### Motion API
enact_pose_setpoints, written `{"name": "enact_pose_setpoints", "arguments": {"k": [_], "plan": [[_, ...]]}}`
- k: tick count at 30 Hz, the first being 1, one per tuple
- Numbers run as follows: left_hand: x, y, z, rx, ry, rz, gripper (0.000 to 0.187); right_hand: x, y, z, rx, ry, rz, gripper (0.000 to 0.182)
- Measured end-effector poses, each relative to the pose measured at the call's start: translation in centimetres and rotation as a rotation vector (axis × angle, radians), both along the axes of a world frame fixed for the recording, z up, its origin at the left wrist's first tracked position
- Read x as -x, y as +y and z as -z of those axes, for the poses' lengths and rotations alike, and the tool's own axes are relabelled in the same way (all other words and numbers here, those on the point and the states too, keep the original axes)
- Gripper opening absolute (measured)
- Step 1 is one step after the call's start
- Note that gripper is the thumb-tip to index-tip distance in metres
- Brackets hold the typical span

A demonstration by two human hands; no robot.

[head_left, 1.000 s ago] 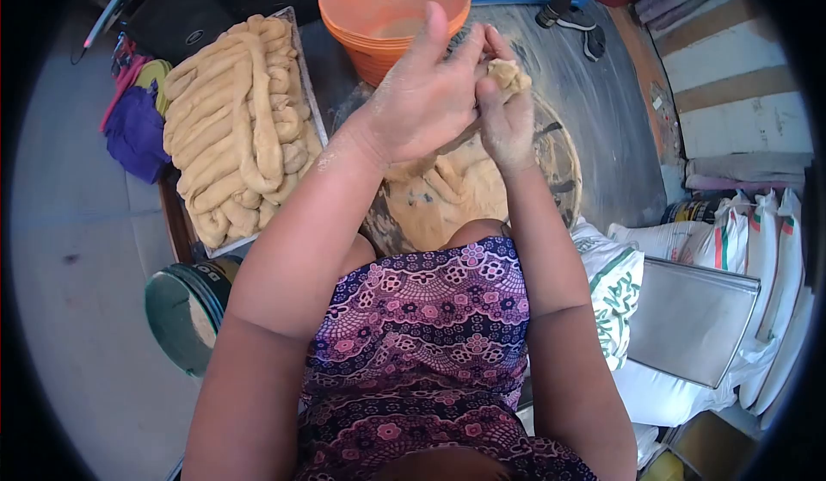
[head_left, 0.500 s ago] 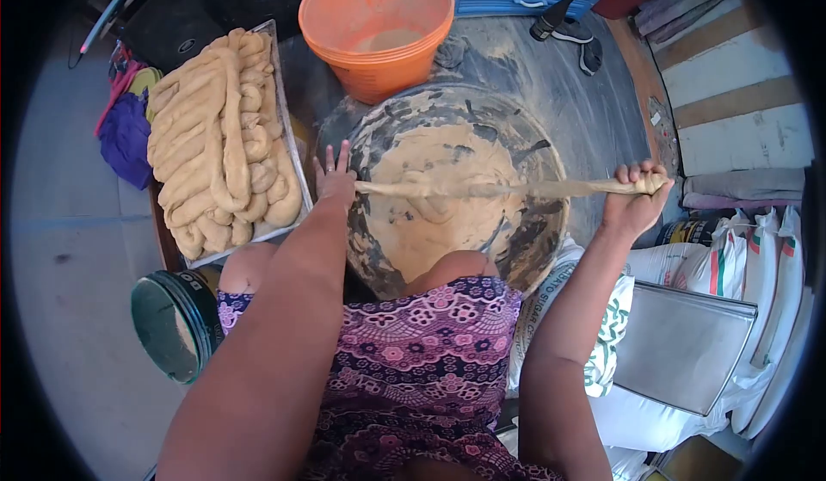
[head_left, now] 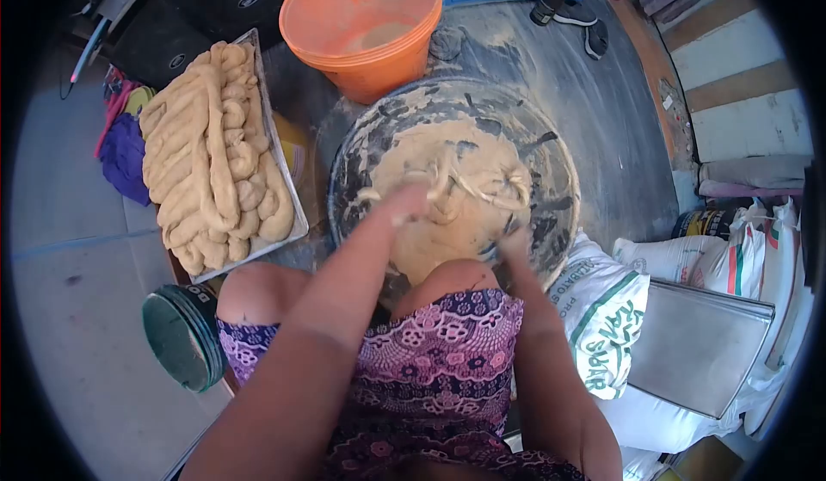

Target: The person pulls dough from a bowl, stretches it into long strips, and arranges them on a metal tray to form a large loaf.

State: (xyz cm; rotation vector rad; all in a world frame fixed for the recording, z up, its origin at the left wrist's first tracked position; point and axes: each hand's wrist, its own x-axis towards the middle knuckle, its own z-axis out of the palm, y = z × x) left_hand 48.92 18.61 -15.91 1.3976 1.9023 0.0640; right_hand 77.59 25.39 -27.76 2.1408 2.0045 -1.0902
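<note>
A wide dark bowl (head_left: 551,163) smeared with flour holds tan dough. A thin rope of dough (head_left: 469,184) lies looped and twisted on the dough mass in the bowl. My left hand (head_left: 403,201) is blurred over the bowl's left part, at one end of the rope. My right hand (head_left: 516,242) is low at the bowl's near right rim, blurred, beside the rope's other end. Whether either hand grips the rope is unclear.
A metal tray (head_left: 292,214) heaped with twisted dough ropes (head_left: 211,154) lies to the left. An orange bucket (head_left: 366,16) stands behind the bowl. A green-rimmed container (head_left: 181,335) is at lower left. White sacks (head_left: 607,309) and a metal sheet (head_left: 697,343) sit at right.
The dough rope was stretched taut between my spread hands; both hands have come together and down, and the rope now lies folded and twisted in the bowl.
</note>
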Motion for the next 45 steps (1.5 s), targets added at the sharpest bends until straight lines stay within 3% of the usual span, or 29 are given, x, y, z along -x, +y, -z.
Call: {"name": "enact_pose_setpoints", "arguments": {"k": [1, 3, 5, 6, 7, 9, 12, 14, 16, 17, 19, 21, 23, 25, 27, 28, 30, 31, 32, 33, 34, 36, 37, 38, 40, 42, 43, 44, 45], "plan": [[-0.2, -2.0, 4.2, 0.026, -0.065, 0.067, 0.048, 2.3, -3.3, -2.3, 0.081, -0.262, -0.103, 0.077], [-1.6, -6.1, 5.5, -0.102, -0.245, -0.127, 0.048, 4.6, -8.9, -0.8, 0.087, -0.254, -0.211, 0.080], [-0.5, -9.3, 9.4, 0.057, -0.085, 0.013, 0.041, 6.5, -11.9, -0.1, 0.083, -0.296, -0.208, 0.080], [-0.4, -10.2, 10.6, 0.205, 0.085, 0.163, 0.037, 7.1, -12.6, 0.0, 0.128, -0.238, -0.275, 0.079], [-0.4, -9.9, 9.4, 0.206, 0.079, 0.152, 0.037, 7.9, -12.9, 0.1, 0.167, -0.180, -0.342, 0.078], [0.1, -8.8, 7.1, -0.055, 0.008, -0.320, 0.037, 9.5, -13.1, 0.4, 0.243, -0.057, -0.469, 0.075], [2.3, -10.4, 12.2, -0.274, 0.010, -0.343, 0.038, 12.4, -13.5, 0.9, 0.363, 0.150, -0.644, 0.071], [2.4, -10.0, 7.7, -0.181, -0.044, -0.464, 0.038, 14.0, -13.0, 2.1, 0.403, 0.232, -0.710, 0.070], [2.7, -10.7, 6.1, -0.087, -0.103, -0.581, 0.039, 15.7, -12.0, 4.5, 0.536, 0.640, -0.910, 0.052], [2.9, -11.0, 6.3, -0.063, -0.134, -0.641, 0.039, 16.1, -11.0, 4.6, 0.534, 0.643, -0.910, 0.052], [3.2, -11.2, 7.2, -0.039, -0.173, -0.699, 0.040, 16.3, -7.8, 4.0, 0.688, 0.657, -0.615, 0.037], [2.9, -10.9, 8.2, -0.080, -0.175, -0.687, 0.039, 16.5, -3.5, -0.1, 0.443, 0.887, -0.136, 0.032], [2.3, -10.7, 7.9, -0.092, -0.158, -0.681, 0.039, 16.0, 0.4, -2.8, 0.656, 1.003, -0.267, 0.032], [2.2, -10.4, 8.4, -0.110, -0.134, -0.666, 0.039, 15.0, 4.1, -1.5, 0.388, 0.765, -0.489, 0.034], [1.7, -10.1, 10.0, -0.096, -0.050, -0.571, 0.044, 14.2, 7.1, -2.7, 0.014, 0.666, -0.223, 0.042], [1.5, -9.2, 8.2, -0.102, -0.062, -0.567, 0.044, 13.2, 7.6, -1.9, 0.005, 0.656, -0.222, 0.042], [1.4, -8.0, 4.7, 0.081, 0.074, -0.108, 0.054, 11.3, 7.0, -0.4, -0.426, 0.209, -0.420, 0.057], [1.0, -8.1, 6.1, 0.073, 0.067, -0.106, 0.054, 10.7, 5.2, -0.9, -0.394, 0.042, -0.553, 0.064], [0.2, -8.6, 8.6, 0.079, 0.026, -0.268, 0.056, 10.1, 2.5, -1.4, -0.356, -0.125, -0.685, 0.071], [-0.4, -8.9, 10.0, 0.088, -0.017, -0.433, 0.059, 9.3, 0.7, -0.9, -0.264, -0.010, -0.691, 0.075], [-0.8, -8.6, 8.8, 0.088, -0.025, -0.441, 0.059, 8.0, -1.0, 0.3, -0.170, 0.106, -0.697, 0.079], [-1.2, -7.7, 5.5, 0.312, 0.052, -0.477, 0.045, 4.3, -4.8, 1.9, -0.116, 0.095, -0.964, 0.074], [-1.1, -7.9, 6.0, 0.308, 0.042, -0.480, 0.045, 2.0, -7.2, 4.0, -0.381, -0.061, -1.143, 0.071], [-1.1, -8.5, 6.9, 0.292, 0.112, -0.370, 0.041, -0.5, -9.4, 7.2, -0.651, -0.221, -1.311, 0.069], [-1.9, -9.2, 10.1, 0.269, 0.183, -0.265, 0.037, -1.0, -10.7, 6.0, -0.647, -0.184, -1.265, 0.067], [-2.9, -9.9, 13.8, 0.348, 0.018, 0.012, 0.031, -2.0, -11.1, 8.2, -0.634, -0.087, -1.155, 0.064], [-3.2, -9.4, 13.4, 0.222, -0.060, -0.073, 0.029, -12.3, -13.9, 19.6, -0.630, -0.038, -1.100, 0.063], [-3.7, -8.4, 11.8, 0.094, -0.132, -0.157, 0.028, -10.4, -12.0, 31.2, -0.627, 0.015, -1.046, 0.061], [-3.5, -7.3, 9.9, 0.189, -0.253, -0.237, 0.035, -5.3, -8.2, 16.1, -0.637, 0.030, -1.050, 0.061]]}}
